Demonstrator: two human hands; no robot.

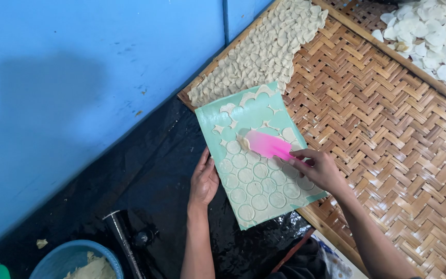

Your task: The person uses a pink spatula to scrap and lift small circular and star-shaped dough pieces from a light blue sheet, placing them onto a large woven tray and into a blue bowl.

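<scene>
across the edge of a woven bamboo tray [388, 134] lies a pale green sheet [256, 155] covered with cut dough circles [256, 183], its near end hanging over black plastic sheeting [150, 175] beside a blue wall [78, 67]. the left hand [204, 182] grips the sheet's left edge with fingers curled over it, while the right hand [320, 169] is closed around a pink scraper [268, 144] whose blade rests on the sheet among the circles. farther up the tray sit overlapping dough pieces [264, 49], and a blue tub [76, 261] holding dough scraps stands at the lower left next to a metal pipe [122, 240].
</scene>
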